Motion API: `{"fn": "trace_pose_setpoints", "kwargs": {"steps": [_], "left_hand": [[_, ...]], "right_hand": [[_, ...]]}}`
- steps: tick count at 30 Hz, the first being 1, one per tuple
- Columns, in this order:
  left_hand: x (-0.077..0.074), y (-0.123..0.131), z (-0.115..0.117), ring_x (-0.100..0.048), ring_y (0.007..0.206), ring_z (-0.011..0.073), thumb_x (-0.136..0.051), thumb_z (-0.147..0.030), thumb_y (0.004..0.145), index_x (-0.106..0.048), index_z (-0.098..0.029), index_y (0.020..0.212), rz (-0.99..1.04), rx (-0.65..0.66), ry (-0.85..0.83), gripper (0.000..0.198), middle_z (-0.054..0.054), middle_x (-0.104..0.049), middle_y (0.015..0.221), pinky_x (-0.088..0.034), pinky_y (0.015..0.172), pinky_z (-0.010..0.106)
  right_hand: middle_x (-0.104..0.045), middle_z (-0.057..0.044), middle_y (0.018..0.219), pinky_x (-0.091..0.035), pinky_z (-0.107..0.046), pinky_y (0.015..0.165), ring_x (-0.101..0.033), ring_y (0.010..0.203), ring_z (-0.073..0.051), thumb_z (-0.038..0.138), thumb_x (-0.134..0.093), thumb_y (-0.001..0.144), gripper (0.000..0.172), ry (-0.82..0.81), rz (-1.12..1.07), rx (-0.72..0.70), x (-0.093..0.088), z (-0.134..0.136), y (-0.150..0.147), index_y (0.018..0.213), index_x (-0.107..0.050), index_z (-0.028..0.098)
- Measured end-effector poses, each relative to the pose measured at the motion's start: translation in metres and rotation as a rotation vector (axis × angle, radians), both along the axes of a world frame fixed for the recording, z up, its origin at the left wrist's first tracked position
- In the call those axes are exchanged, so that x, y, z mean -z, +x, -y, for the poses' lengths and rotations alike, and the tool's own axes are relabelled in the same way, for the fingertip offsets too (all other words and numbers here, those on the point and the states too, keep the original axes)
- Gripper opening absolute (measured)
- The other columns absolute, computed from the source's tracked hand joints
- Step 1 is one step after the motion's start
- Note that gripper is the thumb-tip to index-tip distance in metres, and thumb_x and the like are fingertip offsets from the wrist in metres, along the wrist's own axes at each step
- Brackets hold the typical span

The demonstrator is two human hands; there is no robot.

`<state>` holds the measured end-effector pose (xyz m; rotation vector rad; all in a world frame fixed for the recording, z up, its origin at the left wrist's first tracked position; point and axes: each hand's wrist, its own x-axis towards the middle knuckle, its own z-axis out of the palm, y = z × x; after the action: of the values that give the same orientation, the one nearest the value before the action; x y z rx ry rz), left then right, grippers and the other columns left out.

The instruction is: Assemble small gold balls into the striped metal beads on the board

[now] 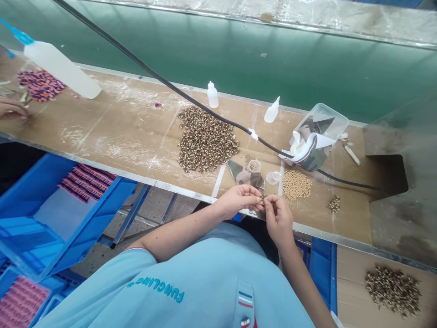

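Observation:
My left hand [239,199] and my right hand [278,217] meet at the near edge of the workbench [129,132], fingers pinched together on one small brown patterned piece [261,198]. A big heap of the same patterned pieces [205,140] lies on the bench just beyond my left hand. A smaller pile of tan beads [297,184] sits beyond my right hand, with two small clear cups [254,166] beside it. A few finished-looking pieces [334,203] lie to the right.
Two small squeeze bottles [212,95] stand at the back, a large one [61,68] lies at left. A black cable [191,100] crosses the bench. A clear tub [321,130] holds scraps. Blue crates [68,209] sit below left. Another person's hand [12,110] is far left.

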<state>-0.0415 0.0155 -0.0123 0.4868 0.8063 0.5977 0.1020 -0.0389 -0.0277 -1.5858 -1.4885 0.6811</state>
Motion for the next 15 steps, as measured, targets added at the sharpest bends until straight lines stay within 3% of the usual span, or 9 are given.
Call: {"fn": "trace_pose_setpoints", "kwargs": {"steps": [7,15], "left_hand": [[0.002,0.001,0.002,-0.065,0.06,0.0123,-0.082,-0.027,0.057,-0.057,-0.01,0.077,-0.014,-0.04,0.031,0.036,0.003,-0.067,0.061,-0.05,0.066,0.026],[0.003,0.002,0.003,-0.068,0.066,0.0134,-0.081,-0.026,0.061,-0.056,-0.011,0.079,0.043,-0.095,0.068,0.034,0.002,-0.067,0.064,-0.052,0.072,0.027]], "right_hand": [[-0.058,0.0,0.068,-0.048,-0.03,0.061,-0.057,0.059,-0.013,0.042,-0.047,0.087,0.024,-0.098,-0.074,0.063,0.004,-0.003,0.011,0.085,-0.055,0.02],[-0.064,-0.002,0.071,-0.053,-0.034,0.066,-0.064,0.065,-0.017,0.049,-0.05,0.084,0.029,-0.171,-0.192,0.113,0.009,-0.001,0.01,0.087,-0.053,0.02]]}}
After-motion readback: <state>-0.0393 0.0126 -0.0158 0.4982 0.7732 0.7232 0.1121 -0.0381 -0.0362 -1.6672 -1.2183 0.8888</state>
